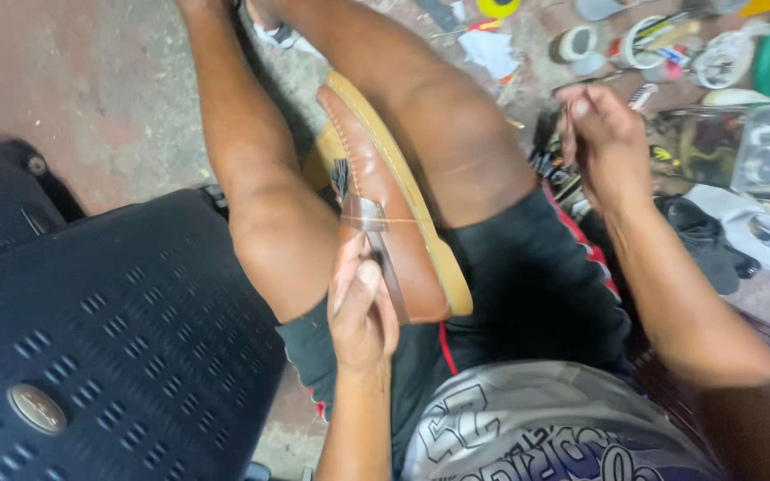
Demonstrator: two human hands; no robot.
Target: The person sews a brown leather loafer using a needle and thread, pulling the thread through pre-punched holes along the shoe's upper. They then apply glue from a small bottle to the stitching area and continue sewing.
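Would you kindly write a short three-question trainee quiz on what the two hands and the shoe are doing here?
1. True or false: the brown shoe lies flat on the floor.
2. Which hand touches the shoe? A) left hand B) right hand
3. Where does the shoe rest?

Key: 1. False. 2. A. 3. Wedged between the person's knees, its tan sole turned to the person's right.
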